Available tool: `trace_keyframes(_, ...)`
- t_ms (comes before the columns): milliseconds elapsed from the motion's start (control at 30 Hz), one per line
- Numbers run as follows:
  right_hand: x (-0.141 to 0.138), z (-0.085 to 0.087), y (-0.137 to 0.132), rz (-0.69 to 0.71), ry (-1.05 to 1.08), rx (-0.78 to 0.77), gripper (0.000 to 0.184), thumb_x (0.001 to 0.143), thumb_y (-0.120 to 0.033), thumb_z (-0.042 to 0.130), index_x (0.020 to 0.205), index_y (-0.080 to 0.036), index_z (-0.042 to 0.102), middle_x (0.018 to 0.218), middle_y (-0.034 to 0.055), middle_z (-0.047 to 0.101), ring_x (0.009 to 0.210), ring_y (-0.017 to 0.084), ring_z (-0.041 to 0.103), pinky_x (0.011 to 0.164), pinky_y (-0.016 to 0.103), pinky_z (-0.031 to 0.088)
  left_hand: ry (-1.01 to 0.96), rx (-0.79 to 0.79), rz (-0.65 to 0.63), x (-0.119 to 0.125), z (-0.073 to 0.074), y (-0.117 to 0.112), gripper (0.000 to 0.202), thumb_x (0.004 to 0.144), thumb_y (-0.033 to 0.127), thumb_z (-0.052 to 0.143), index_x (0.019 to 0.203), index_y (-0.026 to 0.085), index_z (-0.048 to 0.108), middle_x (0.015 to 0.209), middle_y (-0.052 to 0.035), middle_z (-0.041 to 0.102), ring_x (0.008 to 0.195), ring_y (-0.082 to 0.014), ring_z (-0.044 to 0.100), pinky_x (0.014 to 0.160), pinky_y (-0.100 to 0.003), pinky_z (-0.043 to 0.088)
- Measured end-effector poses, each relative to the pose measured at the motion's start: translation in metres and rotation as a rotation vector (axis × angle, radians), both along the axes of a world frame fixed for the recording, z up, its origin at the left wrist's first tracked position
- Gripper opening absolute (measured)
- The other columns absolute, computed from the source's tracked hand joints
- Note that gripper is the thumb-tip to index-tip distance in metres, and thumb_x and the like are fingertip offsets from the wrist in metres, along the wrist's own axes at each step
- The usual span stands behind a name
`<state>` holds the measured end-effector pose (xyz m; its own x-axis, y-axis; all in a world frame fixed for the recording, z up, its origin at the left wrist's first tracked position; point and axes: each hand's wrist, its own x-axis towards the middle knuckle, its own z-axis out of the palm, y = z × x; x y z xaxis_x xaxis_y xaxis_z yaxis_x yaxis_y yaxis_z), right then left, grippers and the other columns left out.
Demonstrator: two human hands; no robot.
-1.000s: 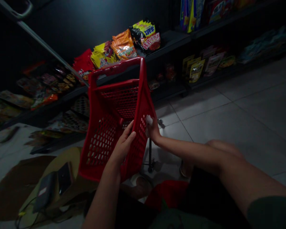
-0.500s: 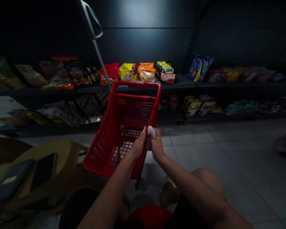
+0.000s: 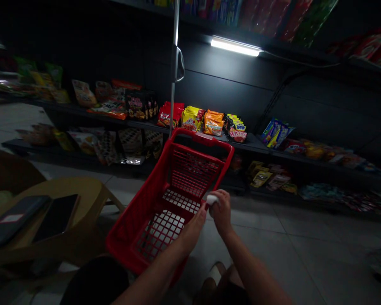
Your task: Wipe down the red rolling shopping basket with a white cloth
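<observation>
Okay, hands close together low in center frame, over the right side of a red plastic shopping basket point(image 3: 146, 207), its long metal pull handle point(image 3: 175, 63) rising behind it. Right hand point(image 3: 221, 212) closed around a small white wad point(image 3: 211, 200); left hand point(image 3: 192, 233) right at the wad's edge, grip unclear. Snack packets point(image 3: 213, 123) sit on a black shelf point(image 3: 254, 146) mid-frame; a tan plastic stool point(image 3: 82, 190) at lower left holds a dark tablet point(image 3: 14, 220).
</observation>
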<state>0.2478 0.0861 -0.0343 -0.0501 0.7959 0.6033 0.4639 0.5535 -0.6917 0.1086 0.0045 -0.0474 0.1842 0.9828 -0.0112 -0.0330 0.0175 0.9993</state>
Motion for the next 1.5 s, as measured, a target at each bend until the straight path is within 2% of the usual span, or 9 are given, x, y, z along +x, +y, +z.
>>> trace_keyframes(100, 0.023, 0.031, 0.067, -0.09, -0.114, 0.076, 0.037, 0.078, -0.014, 0.045, 0.106, -0.022, 0.068, 0.114, 0.0083, 0.052, 0.11, 0.023, 0.05, 0.101, 0.044, 0.042, 0.182, 0.013, -0.025, 0.001, 0.004, -0.006, 0.081, 0.089, 0.052, 0.052, 0.157, 0.022, 0.02, 0.164, -0.0068, 0.02, 0.152, -0.024, 0.018, 0.125, -0.043, 0.014)
trace_keyframes(200, 0.032, 0.045, 0.08, -0.198, -0.196, 0.11, 0.036, 0.079, -0.014, 0.046, 0.106, -0.022, 0.069, 0.113, 0.0087, 0.054, 0.111, 0.025, 0.049, 0.103, 0.048, 0.04, 0.295, 0.047, -0.046, 0.001, 0.013, -0.008, 0.087, 0.082, 0.033, 0.059, 0.158, 0.023, 0.017, 0.164, -0.0051, 0.02, 0.151, -0.0234, 0.02, 0.125, -0.041, 0.016)
trace_keyframes(400, 0.014, 0.006, -0.034, 0.046, -0.287, 0.016, 0.035, 0.086, -0.015, 0.051, 0.112, -0.032, 0.066, 0.131, 0.0081, 0.049, 0.127, 0.025, 0.048, 0.105, 0.046, 0.045, 0.319, 0.003, -0.137, -0.001, 0.021, -0.007, 0.084, 0.08, 0.026, 0.052, 0.158, 0.02, 0.02, 0.164, -0.0058, 0.022, 0.151, -0.0258, 0.021, 0.125, -0.042, 0.016)
trace_keyframes(500, 0.021, -0.003, -0.055, 0.08, -0.326, 0.014, 0.036, 0.089, -0.017, 0.05, 0.116, -0.035, 0.066, 0.132, 0.0077, 0.051, 0.126, 0.025, 0.051, 0.102, 0.044, 0.049, 0.272, 0.044, -0.216, -0.005, 0.019, -0.005, 0.081, 0.082, 0.025, 0.05, 0.157, 0.024, 0.021, 0.164, -0.0024, 0.021, 0.152, -0.0248, 0.018, 0.125, -0.043, 0.014)
trace_keyframes(667, 0.065, 0.043, 0.009, -0.072, -0.551, 0.072, 0.037, 0.088, -0.013, 0.05, 0.114, -0.03, 0.069, 0.134, 0.0057, 0.056, 0.122, 0.025, 0.051, 0.106, 0.045, 0.042, 0.277, 0.073, -0.34, -0.019, 0.035, -0.002, 0.068, 0.089, 0.025, 0.042, 0.156, 0.023, 0.026, 0.163, -0.0009, 0.025, 0.151, -0.0199, 0.022, 0.125, -0.041, 0.016)
trace_keyframes(833, 0.089, 0.07, 0.042, -0.236, -0.572, 0.036, 0.034, 0.087, -0.013, 0.05, 0.112, -0.026, 0.069, 0.135, 0.0058, 0.056, 0.117, 0.025, 0.052, 0.103, 0.042, 0.042, 0.614, 0.216, -0.318, -0.063, 0.049, -0.025, 0.047, 0.097, 0.043, 0.042, 0.142, 0.035, 0.051, 0.144, 0.0001, 0.056, 0.133, -0.0228, 0.052, 0.119, -0.043, 0.029)
trace_keyframes(1000, 0.038, 0.036, -0.013, -0.12, -0.473, -0.013, 0.041, 0.082, -0.008, 0.05, 0.115, -0.025, 0.067, 0.129, 0.007, 0.058, 0.12, 0.025, 0.051, 0.105, 0.042, 0.042, 1.0, 0.44, 0.005, -0.096, 0.014, -0.044, 0.041, 0.097, 0.04, 0.041, 0.082, 0.024, 0.076, 0.076, -0.0068, 0.077, 0.079, -0.0238, 0.07, 0.096, -0.042, 0.046)
trace_keyframes(1233, -0.057, -0.004, -0.117, 0.336, -0.537, -0.053, 0.049, 0.089, -0.015, 0.055, 0.134, -0.036, 0.056, 0.136, 0.0042, 0.056, 0.11, 0.025, 0.057, 0.093, 0.039, 0.052, 1.171, 0.714, 0.222, -0.107, -0.004, -0.031, 0.043, 0.096, 0.023, 0.035, 0.063, 0.021, 0.064, 0.062, -0.0055, 0.067, 0.062, -0.0194, 0.062, 0.082, -0.039, 0.048)
trace_keyframes(1500, 0.057, 0.038, -0.018, 0.051, -0.726, 0.015, 0.048, 0.089, -0.013, 0.052, 0.13, -0.038, 0.06, 0.136, 0.003, 0.056, 0.115, 0.024, 0.055, 0.093, 0.037, 0.049, 1.157, 0.741, 0.045, -0.115, 0.006, -0.042, 0.036, 0.095, 0.024, 0.041, 0.065, 0.02, 0.062, 0.066, -0.0038, 0.067, 0.068, -0.0178, 0.062, 0.081, -0.036, 0.047)
